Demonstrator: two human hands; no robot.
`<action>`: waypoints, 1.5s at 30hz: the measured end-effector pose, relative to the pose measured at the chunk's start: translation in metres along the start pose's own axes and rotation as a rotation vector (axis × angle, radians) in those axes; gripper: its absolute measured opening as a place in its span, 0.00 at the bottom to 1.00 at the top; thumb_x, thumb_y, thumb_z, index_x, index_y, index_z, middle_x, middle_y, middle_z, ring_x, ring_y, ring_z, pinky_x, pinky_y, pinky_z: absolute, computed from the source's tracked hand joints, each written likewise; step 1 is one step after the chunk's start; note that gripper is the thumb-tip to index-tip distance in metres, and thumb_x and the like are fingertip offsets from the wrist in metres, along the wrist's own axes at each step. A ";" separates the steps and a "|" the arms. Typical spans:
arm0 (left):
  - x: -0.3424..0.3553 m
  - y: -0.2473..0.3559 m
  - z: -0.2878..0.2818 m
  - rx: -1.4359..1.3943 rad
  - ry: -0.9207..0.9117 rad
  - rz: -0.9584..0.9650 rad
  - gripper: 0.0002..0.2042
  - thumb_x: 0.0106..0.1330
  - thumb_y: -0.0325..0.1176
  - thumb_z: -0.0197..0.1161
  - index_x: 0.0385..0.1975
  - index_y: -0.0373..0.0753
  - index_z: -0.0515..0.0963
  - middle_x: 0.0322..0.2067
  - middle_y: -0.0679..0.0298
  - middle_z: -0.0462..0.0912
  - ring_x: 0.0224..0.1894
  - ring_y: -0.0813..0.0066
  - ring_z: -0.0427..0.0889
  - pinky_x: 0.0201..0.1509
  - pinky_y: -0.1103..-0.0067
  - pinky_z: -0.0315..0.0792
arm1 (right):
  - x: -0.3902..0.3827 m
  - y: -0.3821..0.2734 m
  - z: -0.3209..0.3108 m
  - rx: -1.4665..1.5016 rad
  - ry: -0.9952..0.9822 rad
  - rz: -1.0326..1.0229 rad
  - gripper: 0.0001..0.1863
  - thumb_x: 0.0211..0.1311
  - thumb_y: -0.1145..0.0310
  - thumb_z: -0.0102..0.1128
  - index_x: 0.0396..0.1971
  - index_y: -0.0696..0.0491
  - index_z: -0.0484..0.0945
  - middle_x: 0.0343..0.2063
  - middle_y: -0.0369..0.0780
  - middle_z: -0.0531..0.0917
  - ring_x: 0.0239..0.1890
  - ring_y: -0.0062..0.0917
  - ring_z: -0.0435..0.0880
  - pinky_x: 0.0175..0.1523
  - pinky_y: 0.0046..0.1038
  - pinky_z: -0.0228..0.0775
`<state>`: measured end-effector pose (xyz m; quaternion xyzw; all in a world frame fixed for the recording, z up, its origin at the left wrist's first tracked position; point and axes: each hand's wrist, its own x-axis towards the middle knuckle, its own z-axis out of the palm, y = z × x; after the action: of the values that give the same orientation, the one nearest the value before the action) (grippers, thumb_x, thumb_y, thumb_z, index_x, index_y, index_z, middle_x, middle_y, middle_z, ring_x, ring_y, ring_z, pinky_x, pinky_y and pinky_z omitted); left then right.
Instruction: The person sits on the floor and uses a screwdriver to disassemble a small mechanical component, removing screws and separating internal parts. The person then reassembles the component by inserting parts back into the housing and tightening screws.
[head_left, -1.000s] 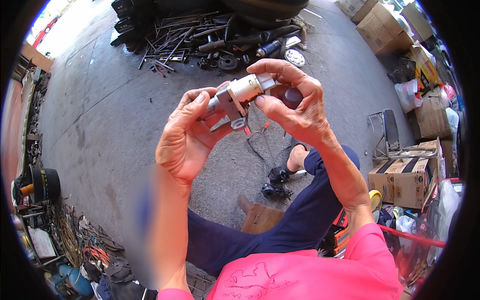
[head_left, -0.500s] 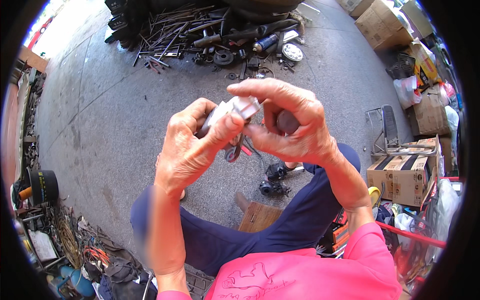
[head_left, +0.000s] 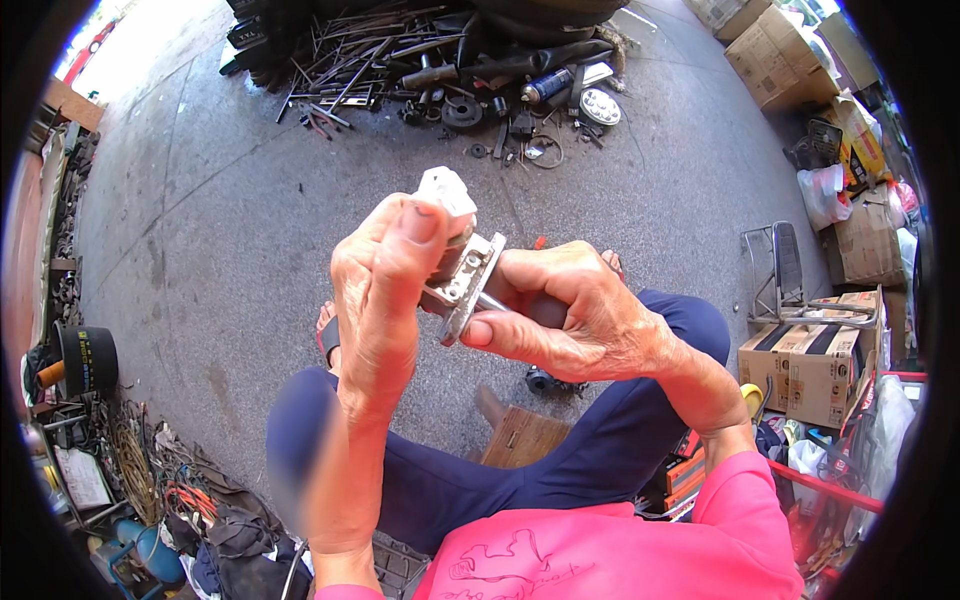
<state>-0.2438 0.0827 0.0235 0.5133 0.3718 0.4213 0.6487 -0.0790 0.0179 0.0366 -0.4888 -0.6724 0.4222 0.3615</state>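
Middle of frame: left hand (head_left: 375, 270) pinches part (head_left: 462, 264); right hand (head_left: 590, 318) curls round dark thing (head_left: 546, 309), thumb by plate (head_left: 480, 283). Part looks joined; cannot tell what's left.

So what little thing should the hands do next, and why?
Perhaps the left hand should slightly tilt the white-and-grey part it holds. A thin, silver metal rod shows between its flat, grey metal plate and the right hand, which holds a dark, rounded piece, but I can't see where the rod's tip sits.

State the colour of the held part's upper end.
The upper end is white, clearest in the head view.
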 end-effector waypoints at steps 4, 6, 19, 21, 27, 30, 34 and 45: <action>0.001 -0.005 0.000 -0.110 -0.011 -0.021 0.27 0.65 0.58 0.54 0.32 0.34 0.77 0.26 0.69 0.77 0.27 0.86 0.71 0.31 0.85 0.63 | 0.001 0.002 0.005 -0.012 0.052 -0.121 0.13 0.62 0.63 0.63 0.28 0.59 0.76 0.16 0.40 0.74 0.16 0.28 0.73 0.23 0.30 0.61; 0.002 -0.010 0.002 -0.187 0.018 -0.035 0.28 0.64 0.60 0.55 0.32 0.34 0.77 0.25 0.69 0.77 0.27 0.85 0.72 0.30 0.84 0.63 | 0.003 -0.001 0.004 -0.059 0.064 -0.197 0.09 0.60 0.69 0.63 0.26 0.59 0.76 0.16 0.41 0.74 0.17 0.35 0.74 0.23 0.32 0.62; 0.005 -0.010 0.015 -0.498 0.096 -0.200 0.26 0.65 0.62 0.53 0.35 0.40 0.76 0.28 0.64 0.81 0.29 0.76 0.80 0.32 0.80 0.73 | 0.005 0.005 -0.010 -0.056 0.190 -0.042 0.09 0.61 0.67 0.58 0.31 0.59 0.80 0.16 0.34 0.74 0.19 0.15 0.71 0.24 0.21 0.63; 0.007 -0.008 0.003 -0.566 0.066 -0.301 0.26 0.64 0.62 0.55 0.38 0.40 0.76 0.31 0.61 0.83 0.33 0.72 0.83 0.34 0.76 0.76 | 0.007 0.007 -0.015 -0.089 0.376 0.100 0.10 0.56 0.67 0.59 0.34 0.58 0.79 0.21 0.33 0.76 0.20 0.13 0.71 0.25 0.19 0.64; 0.013 -0.023 -0.008 -0.724 0.126 -0.427 0.24 0.60 0.53 0.66 0.44 0.41 0.71 0.35 0.59 0.82 0.36 0.68 0.84 0.40 0.74 0.76 | 0.001 0.017 -0.064 0.480 0.506 0.118 0.30 0.37 0.75 0.50 0.48 0.67 0.71 0.35 0.42 0.72 0.26 0.19 0.72 0.36 0.24 0.69; 0.009 -0.025 -0.012 -0.755 0.133 -0.464 0.24 0.60 0.53 0.65 0.44 0.39 0.72 0.34 0.58 0.82 0.37 0.66 0.84 0.42 0.73 0.76 | -0.009 0.004 -0.109 0.760 0.476 -0.066 0.25 0.53 0.73 0.53 0.52 0.69 0.68 0.36 0.44 0.75 0.27 0.23 0.75 0.38 0.26 0.71; 0.007 -0.031 -0.019 -0.766 0.131 -0.442 0.31 0.59 0.54 0.63 0.44 0.25 0.75 0.38 0.48 0.82 0.44 0.56 0.82 0.49 0.67 0.76 | 0.008 -0.020 -0.112 0.852 1.061 -0.119 0.24 0.68 0.63 0.52 0.50 0.70 0.67 0.29 0.44 0.78 0.22 0.21 0.74 0.28 0.20 0.70; 0.007 -0.021 -0.024 -0.819 0.019 -0.423 0.24 0.64 0.54 0.57 0.41 0.35 0.74 0.33 0.54 0.83 0.40 0.63 0.81 0.40 0.75 0.70 | 0.014 0.007 -0.035 0.738 0.708 0.281 0.22 0.68 0.61 0.46 0.56 0.60 0.65 0.36 0.44 0.79 0.27 0.18 0.77 0.29 0.23 0.74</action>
<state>-0.2595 0.0946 -0.0020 0.1238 0.2774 0.3967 0.8662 -0.0490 0.0398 0.0442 -0.5271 -0.2437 0.4843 0.6544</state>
